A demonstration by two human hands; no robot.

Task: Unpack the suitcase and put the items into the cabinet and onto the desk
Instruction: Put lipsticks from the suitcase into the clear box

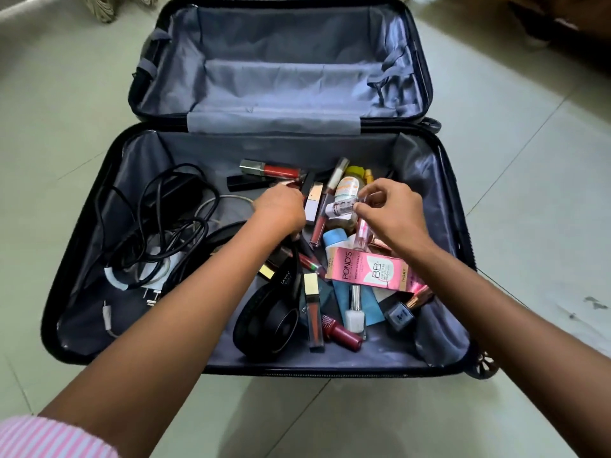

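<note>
A dark suitcase [86,246] lies open on the floor, its grey-lined lid half bare. The near half holds a heap of cosmetics: a pink Pond's BB cream box [370,271], a red lip gloss [274,170], nail polish bottles [355,317], a black round case [264,320]. My right hand [386,213] pinches a small white bottle [340,208] above the heap. My left hand [281,209] reaches down into the pile, fingers curled among lipsticks; what it grips is hidden.
Tangled black cables and a charger [158,226] with a white plug [148,285] fill the suitcase's left side. Pale floor tiles [529,160] surround the case. A suitcase wheel [484,363] shows at the near right corner.
</note>
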